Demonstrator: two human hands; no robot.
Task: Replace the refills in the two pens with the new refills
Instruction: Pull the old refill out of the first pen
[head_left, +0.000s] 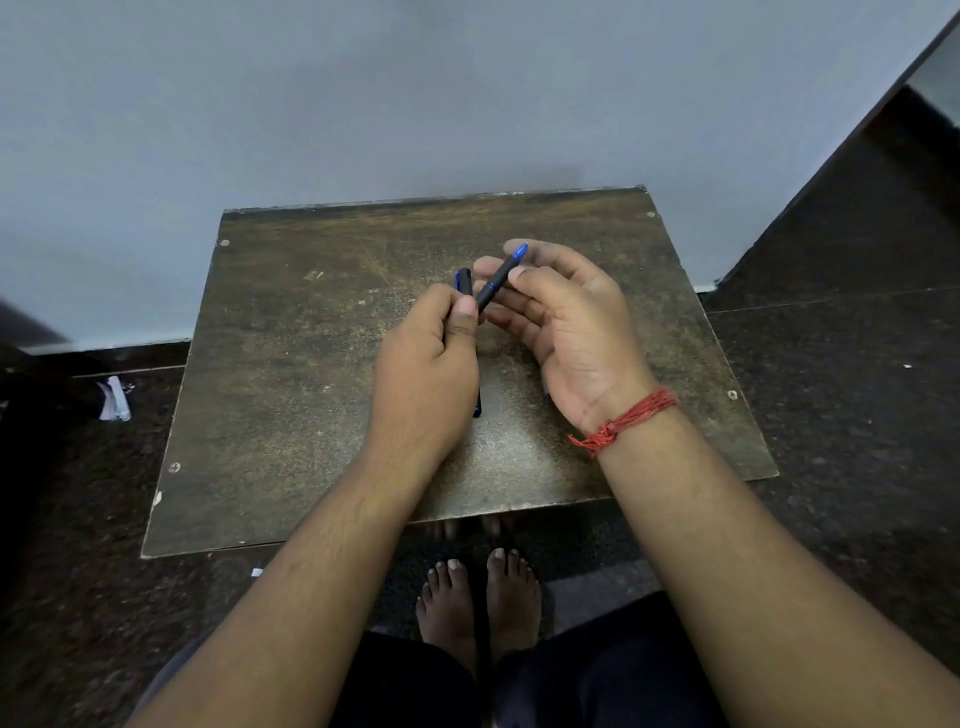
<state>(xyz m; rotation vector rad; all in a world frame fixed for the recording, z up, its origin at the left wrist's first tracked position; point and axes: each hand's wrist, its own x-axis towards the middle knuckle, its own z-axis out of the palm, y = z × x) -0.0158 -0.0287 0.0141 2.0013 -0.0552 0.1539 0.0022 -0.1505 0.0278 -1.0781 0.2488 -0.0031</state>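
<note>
Pens are what your two hands work on from the head view: your left hand (423, 364) is clenched around one dark pen body (464, 283), whose blunt black end with a blue edge pokes out above your thumb while a short blue-tinted length (477, 408) shows below the heel of the palm. Your right hand (563, 325) lies palm-up with fingers loosely curved, and its thumb and fingertips pinch a slim matte black pen section (497, 283) ending in a pointed blue tip at about one o'clock; that piece slants down toward seven o'clock, and its lower end meets your left thumb. Both pieces are held above the middle of the small table (311, 389), a squarish board with a worn, scratched brown top, scuffed paler in patches, and small screw heads near its corners. A frayed red thread band (626, 418) wraps your right wrist. At nine o'clock from the table, a crumpled scrap of white paper (114, 400) lies on the dark speckled floor (841, 415). A smooth pale grey wall (363, 104) rises at twelve o'clock.
</note>
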